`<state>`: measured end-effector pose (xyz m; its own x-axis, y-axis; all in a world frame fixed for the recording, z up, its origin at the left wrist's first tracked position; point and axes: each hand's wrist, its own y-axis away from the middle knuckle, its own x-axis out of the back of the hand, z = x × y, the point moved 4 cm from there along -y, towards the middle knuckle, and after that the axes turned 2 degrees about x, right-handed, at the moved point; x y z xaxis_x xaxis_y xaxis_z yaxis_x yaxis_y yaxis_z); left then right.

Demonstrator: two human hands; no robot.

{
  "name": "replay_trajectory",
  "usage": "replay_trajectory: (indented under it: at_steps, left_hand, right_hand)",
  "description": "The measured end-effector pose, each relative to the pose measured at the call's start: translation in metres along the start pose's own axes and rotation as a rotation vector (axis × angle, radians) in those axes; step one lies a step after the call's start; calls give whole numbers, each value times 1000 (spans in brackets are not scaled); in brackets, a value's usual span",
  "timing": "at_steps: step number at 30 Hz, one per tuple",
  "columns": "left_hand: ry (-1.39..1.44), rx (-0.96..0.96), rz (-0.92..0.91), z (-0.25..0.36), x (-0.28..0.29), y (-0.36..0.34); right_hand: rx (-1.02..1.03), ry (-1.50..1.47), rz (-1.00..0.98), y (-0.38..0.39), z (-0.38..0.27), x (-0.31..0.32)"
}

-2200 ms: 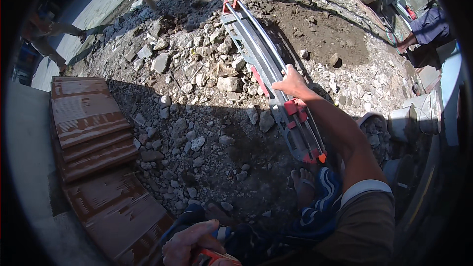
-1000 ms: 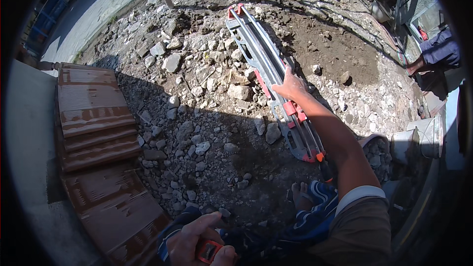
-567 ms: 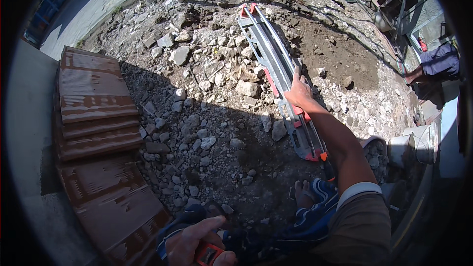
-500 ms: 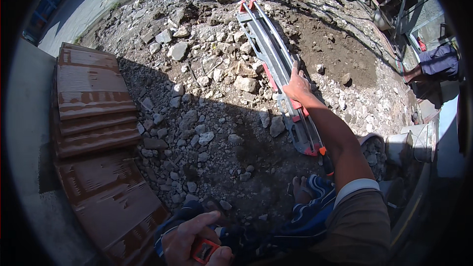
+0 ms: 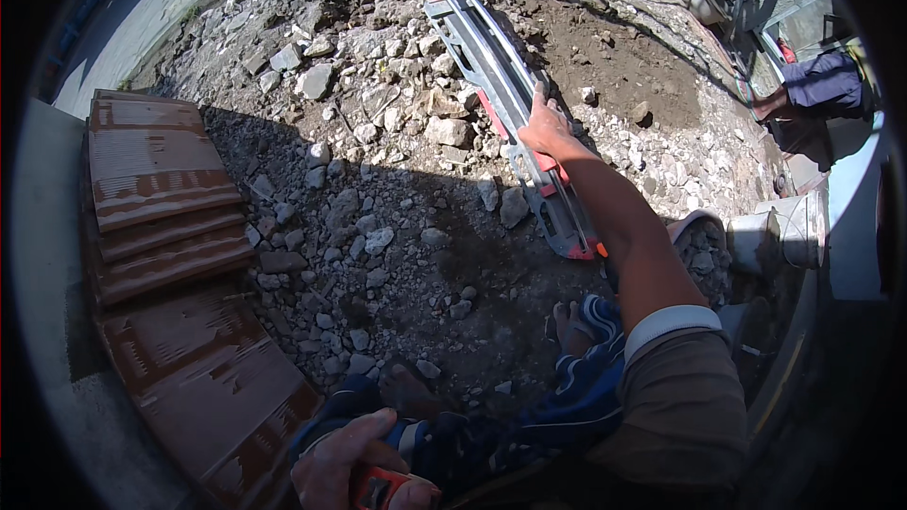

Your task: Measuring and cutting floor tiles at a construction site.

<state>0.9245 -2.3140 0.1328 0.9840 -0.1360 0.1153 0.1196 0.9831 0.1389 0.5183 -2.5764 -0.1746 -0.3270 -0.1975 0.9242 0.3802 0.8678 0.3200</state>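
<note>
A long tile cutter [image 5: 480, 71] with grey base, twin metal rails and red end pieces lies aslant on the rubble ahead of me. My right hand [image 5: 550, 130], arm stretched out, is closed around it near the middle of its rails. Close to my body at the lower edge, my left hand [image 5: 333, 465] has its fingers curled round a small red-and-black tape measure [image 5: 380, 485], partly cut off by the picture's edge. An orange-tipped handle [image 5: 602, 250] at the cutter's near end is mostly behind my right forearm.
Brown ribbed tiles [image 5: 165, 156] lie stacked at the left beside a wall, with more tiles nearer me. Broken stones [image 5: 446, 131] cover the ground. Buckets [image 5: 799, 227] stand at the right. Farther right, another person's arm and dark clothing [image 5: 824, 83] show.
The whole scene has shifted up and slightly left in the picture. My right hand stays on the tile cutter, which keeps its place among the stones. My left hand sits lower in view.
</note>
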Motion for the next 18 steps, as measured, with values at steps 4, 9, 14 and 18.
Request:
replay_trajectory:
  at_steps: [4,9,14,18]
  left_hand:
    - [28,-45,-66,-1,-9,-5]
    - [48,-124,60,-2,-18,-4]
    - [-14,-50,-55,-2,-17,-24]
    - [-31,-33,-68,-4,-21,-32]
  right_hand:
    - [25,20,4,-4,12,9]
    - [41,24,-27,-12,14,26]
    - [56,-1,7,-13,32,1]
    - [26,-14,-15,-7,25,0]
